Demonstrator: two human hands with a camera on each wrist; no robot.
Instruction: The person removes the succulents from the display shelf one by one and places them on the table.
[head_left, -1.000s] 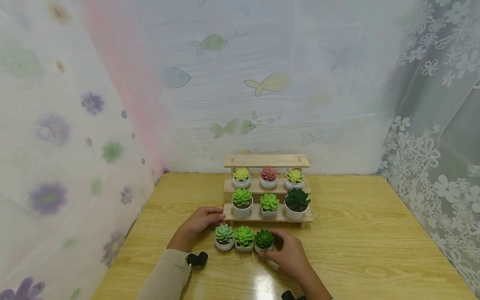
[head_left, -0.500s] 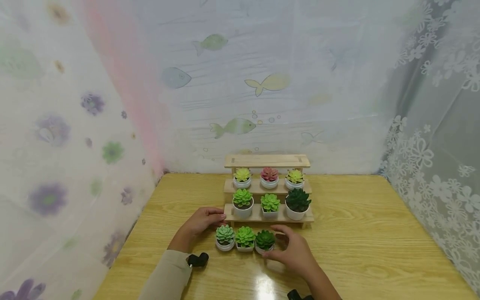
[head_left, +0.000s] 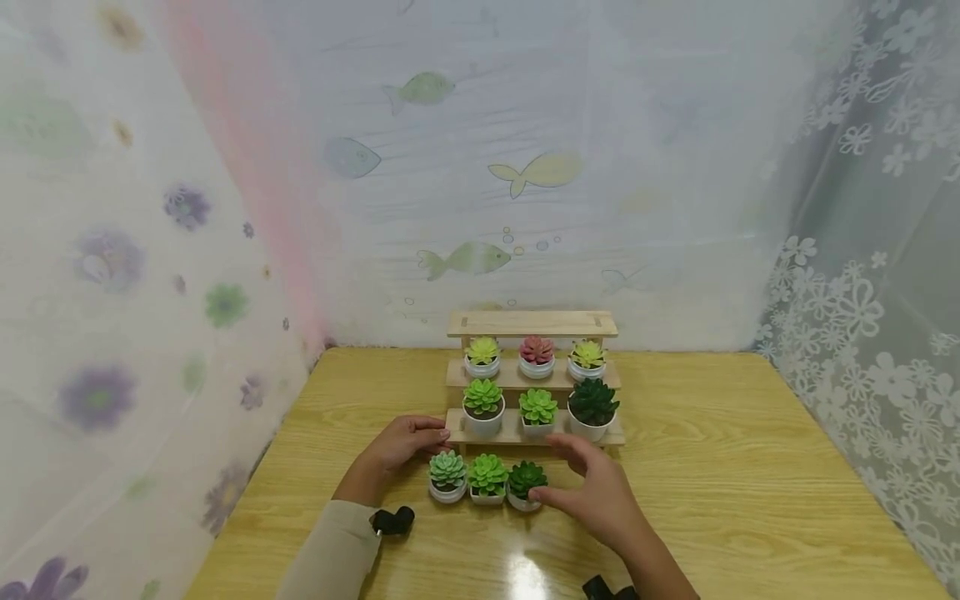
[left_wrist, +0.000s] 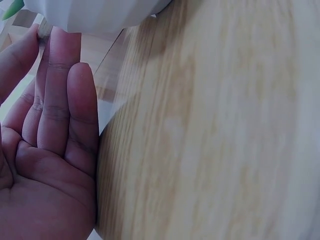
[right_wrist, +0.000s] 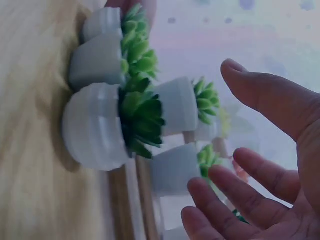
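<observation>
My left hand [head_left: 405,442] pinches the left end of the bottom board of a stepped wooden plant stand [head_left: 534,323] between thumb and fingers. In the left wrist view, the fingers [left_wrist: 55,100] reach up to the board under a white pot. On the table before the stand, three potted succulents stand in a row: a pale green one [head_left: 447,475], a bright green one [head_left: 488,477] and a dark green one [head_left: 527,483]. My right hand [head_left: 596,492] hovers beside the dark green one, thumb and fingers spread and holding nothing. The right wrist view shows it apart from the pot.
On the stand's middle step sit a red succulent [head_left: 537,354] and two yellow ones. Its lower step bears two green succulents and a large dark green one [head_left: 593,408]. Patterned curtains [head_left: 262,208] surround the wooden table [head_left: 735,467] at the back and sides.
My right hand has let go of the dark green succulent's pot, spread its fingers and drawn slightly up and right. The left hand keeps its place on the stand.
</observation>
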